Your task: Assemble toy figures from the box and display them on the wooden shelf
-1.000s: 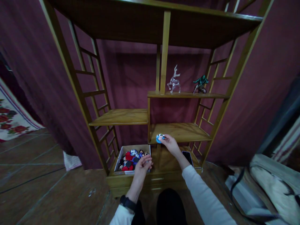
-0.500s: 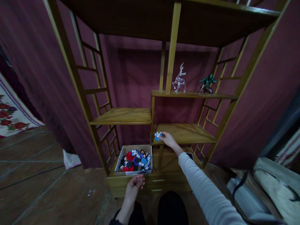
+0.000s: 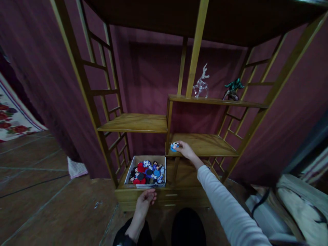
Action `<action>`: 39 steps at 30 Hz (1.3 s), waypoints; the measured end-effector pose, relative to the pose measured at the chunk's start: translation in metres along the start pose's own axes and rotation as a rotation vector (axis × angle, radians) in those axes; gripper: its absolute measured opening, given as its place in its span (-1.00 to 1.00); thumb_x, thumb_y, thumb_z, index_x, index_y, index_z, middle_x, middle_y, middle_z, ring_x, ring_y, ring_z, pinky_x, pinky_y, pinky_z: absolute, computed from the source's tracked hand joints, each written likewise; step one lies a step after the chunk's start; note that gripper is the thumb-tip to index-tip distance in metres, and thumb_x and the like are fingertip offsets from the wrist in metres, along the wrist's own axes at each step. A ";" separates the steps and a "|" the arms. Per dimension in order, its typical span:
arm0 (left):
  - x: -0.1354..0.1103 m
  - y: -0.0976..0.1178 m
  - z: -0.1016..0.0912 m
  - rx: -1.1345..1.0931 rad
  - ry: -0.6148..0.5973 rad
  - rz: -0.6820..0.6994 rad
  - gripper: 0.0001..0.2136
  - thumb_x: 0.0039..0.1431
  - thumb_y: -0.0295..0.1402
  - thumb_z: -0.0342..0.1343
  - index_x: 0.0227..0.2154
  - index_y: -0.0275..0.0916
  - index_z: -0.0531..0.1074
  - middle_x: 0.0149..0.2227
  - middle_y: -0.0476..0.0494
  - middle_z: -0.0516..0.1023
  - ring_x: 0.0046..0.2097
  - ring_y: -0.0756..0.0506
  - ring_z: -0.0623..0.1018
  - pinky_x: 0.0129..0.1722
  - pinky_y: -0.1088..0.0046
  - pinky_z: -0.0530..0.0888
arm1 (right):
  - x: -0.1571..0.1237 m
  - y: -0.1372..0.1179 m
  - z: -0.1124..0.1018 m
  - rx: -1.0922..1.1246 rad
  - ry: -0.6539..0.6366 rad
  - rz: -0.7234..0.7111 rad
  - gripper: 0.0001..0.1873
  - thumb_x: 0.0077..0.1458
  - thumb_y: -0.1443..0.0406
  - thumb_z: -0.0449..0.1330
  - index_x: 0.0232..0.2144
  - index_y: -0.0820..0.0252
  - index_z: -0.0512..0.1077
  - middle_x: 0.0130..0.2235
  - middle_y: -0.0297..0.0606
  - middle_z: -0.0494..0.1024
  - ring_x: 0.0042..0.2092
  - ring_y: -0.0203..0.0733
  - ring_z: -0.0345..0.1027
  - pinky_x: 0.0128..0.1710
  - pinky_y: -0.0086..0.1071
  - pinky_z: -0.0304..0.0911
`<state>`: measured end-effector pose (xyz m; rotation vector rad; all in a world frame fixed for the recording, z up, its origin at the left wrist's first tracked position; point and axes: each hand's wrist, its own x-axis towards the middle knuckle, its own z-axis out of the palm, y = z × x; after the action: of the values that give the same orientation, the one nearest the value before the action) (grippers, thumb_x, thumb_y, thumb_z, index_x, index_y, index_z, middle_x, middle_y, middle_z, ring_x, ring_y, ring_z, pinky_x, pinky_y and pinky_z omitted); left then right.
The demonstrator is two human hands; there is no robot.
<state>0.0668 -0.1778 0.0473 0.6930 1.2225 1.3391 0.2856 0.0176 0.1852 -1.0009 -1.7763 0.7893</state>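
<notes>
My right hand [image 3: 186, 150] reaches to the front left corner of the lower right wooden shelf [image 3: 205, 145] and pinches a small blue and white figure [image 3: 174, 147] there. My left hand [image 3: 145, 199] hangs low in front of the cabinet base, fingers curled loosely, with nothing visible in them. Just above it a white box [image 3: 147, 170] full of small red, blue and black figures sits on the bottom board.
A clear glass deer [image 3: 201, 83] and a green figurine [image 3: 232, 89] stand on the upper right shelf. The left shelf [image 3: 134, 122] is bare wood. Dark red curtain hangs behind. A grey bag [image 3: 294, 201] lies on the floor at right, a patterned cloth [image 3: 12, 119] at left.
My left hand has drawn back from the box of figures to below the cabinet edge. My right hand has carried the blue figure onto the shelf corner; my view has moved closer.
</notes>
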 end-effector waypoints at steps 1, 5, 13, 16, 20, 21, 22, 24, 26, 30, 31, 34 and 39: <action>0.002 0.002 -0.001 0.007 0.008 -0.002 -0.60 -0.39 -0.21 0.32 -0.41 -0.33 0.48 -0.44 -0.18 0.54 -0.46 -0.04 0.48 -0.50 0.49 0.34 | 0.000 0.000 -0.001 -0.008 0.000 0.000 -0.68 -0.18 0.31 0.25 -0.26 0.19 0.43 -0.27 -0.27 0.54 -0.24 -0.22 0.40 -0.13 -0.30 0.25; 0.013 0.008 -0.007 0.012 0.029 0.001 -0.62 -0.38 -0.22 0.31 -0.42 -0.32 0.48 -0.44 -0.17 0.54 -0.46 -0.04 0.49 -0.50 0.50 0.35 | 0.000 0.001 -0.003 -0.052 0.003 -0.002 -0.67 -0.19 0.32 0.26 -0.25 0.17 0.43 -0.28 -0.28 0.55 -0.24 -0.21 0.40 -0.13 -0.29 0.25; 0.047 0.016 -0.027 -0.032 0.084 0.026 -0.62 -0.36 -0.24 0.31 -0.40 -0.32 0.47 -0.45 -0.16 0.55 -0.46 -0.03 0.50 -0.49 0.51 0.36 | -0.003 0.003 -0.003 0.002 -0.029 -0.018 -0.64 -0.14 0.27 0.25 -0.21 0.18 0.42 -0.22 -0.23 0.53 -0.19 -0.19 0.39 -0.09 -0.27 0.25; 0.059 0.023 -0.032 -0.058 0.109 0.060 -0.62 -0.33 -0.25 0.31 -0.38 -0.33 0.47 -0.43 -0.16 0.55 -0.45 -0.01 0.49 -0.47 0.51 0.36 | -0.009 -0.005 -0.007 0.033 -0.031 -0.033 -0.56 -0.14 0.25 0.26 -0.13 0.16 0.38 -0.15 -0.21 0.51 -0.13 -0.18 0.38 -0.05 -0.26 0.23; 0.076 0.032 -0.044 -0.091 0.175 0.128 -0.64 -0.29 -0.23 0.28 -0.38 -0.35 0.46 -0.43 -0.17 0.54 -0.44 -0.02 0.49 -0.46 0.49 0.36 | -0.037 -0.028 -0.009 0.034 0.216 -0.091 -0.58 -0.06 0.22 0.21 -0.09 0.14 0.36 -0.06 -0.18 0.46 -0.06 -0.17 0.33 0.00 -0.24 0.20; 0.081 0.035 -0.048 -0.095 0.197 0.141 -0.64 -0.28 -0.24 0.27 -0.38 -0.35 0.46 -0.43 -0.17 0.54 -0.45 -0.02 0.48 -0.46 0.49 0.36 | -0.049 -0.034 -0.006 0.020 0.309 -0.104 -0.62 -0.03 0.21 0.18 -0.11 0.15 0.36 -0.07 -0.18 0.45 -0.06 -0.17 0.33 -0.01 -0.23 0.19; 0.087 0.037 -0.052 -0.102 0.221 0.154 -0.65 -0.27 -0.25 0.26 -0.39 -0.36 0.46 -0.43 -0.16 0.53 -0.46 -0.01 0.47 -0.45 0.48 0.36 | -0.062 -0.039 0.000 0.016 0.409 -0.108 -0.67 0.02 0.21 0.14 -0.13 0.15 0.37 -0.09 -0.18 0.46 -0.08 -0.17 0.34 -0.02 -0.22 0.20; 0.098 0.042 -0.059 -0.131 0.277 0.190 -0.68 -0.25 -0.26 0.24 -0.40 -0.35 0.46 -0.44 -0.14 0.52 -0.47 0.01 0.46 -0.44 0.48 0.36 | -0.088 -0.045 0.022 0.030 0.520 -0.083 -0.74 0.07 0.21 0.07 -0.18 0.14 0.39 -0.18 -0.20 0.49 -0.16 -0.19 0.37 -0.10 -0.25 0.25; 0.109 0.049 -0.063 -0.168 0.319 0.224 -0.71 -0.24 -0.29 0.23 -0.41 -0.35 0.45 -0.47 -0.12 0.51 -0.47 0.01 0.46 -0.44 0.49 0.36 | -0.107 -0.043 0.055 0.039 0.350 -0.026 -0.78 0.07 0.22 0.07 -0.25 0.13 0.43 -0.25 -0.23 0.50 -0.23 -0.21 0.37 -0.18 -0.30 0.28; 0.131 0.058 -0.062 -0.176 0.341 0.262 -0.74 -0.25 -0.33 0.21 -0.43 -0.36 0.44 -0.49 -0.12 0.51 -0.49 0.02 0.45 -0.47 0.51 0.34 | -0.110 -0.007 0.121 -0.027 -0.011 0.000 -0.80 0.07 0.30 0.05 -0.30 0.11 0.47 -0.23 -0.25 0.48 -0.18 -0.23 0.35 -0.18 -0.37 0.26; 0.135 0.059 -0.061 -0.177 0.342 0.265 -0.75 -0.25 -0.34 0.21 -0.43 -0.35 0.44 -0.50 -0.12 0.51 -0.49 0.02 0.45 -0.48 0.52 0.34 | -0.105 0.006 0.133 -0.077 -0.038 0.024 -0.78 0.07 0.32 0.03 -0.30 0.11 0.47 -0.23 -0.26 0.47 -0.20 -0.24 0.36 -0.20 -0.38 0.26; 0.148 0.061 -0.063 -0.204 0.320 0.242 -0.76 -0.25 -0.37 0.20 -0.43 -0.36 0.45 -0.50 -0.13 0.52 -0.50 0.02 0.46 -0.49 0.53 0.34 | -0.085 0.045 0.155 -0.300 -0.099 0.132 -0.75 0.07 0.37 0.00 -0.30 0.09 0.47 -0.27 -0.29 0.47 -0.25 -0.26 0.37 -0.21 -0.39 0.24; 0.167 0.070 -0.075 -0.271 0.275 0.181 -0.77 -0.23 -0.43 0.19 -0.40 -0.36 0.45 -0.48 -0.14 0.53 -0.49 0.03 0.48 -0.49 0.55 0.38 | -0.061 0.085 0.179 -0.668 -0.247 0.168 -0.75 0.09 0.39 0.01 -0.31 0.08 0.47 -0.22 -0.27 0.47 -0.12 -0.22 0.30 -0.09 -0.40 0.14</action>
<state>-0.0572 -0.0259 0.0482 0.4441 1.1816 1.7581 0.1606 -0.0125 0.0228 -1.5525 -2.2582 0.4246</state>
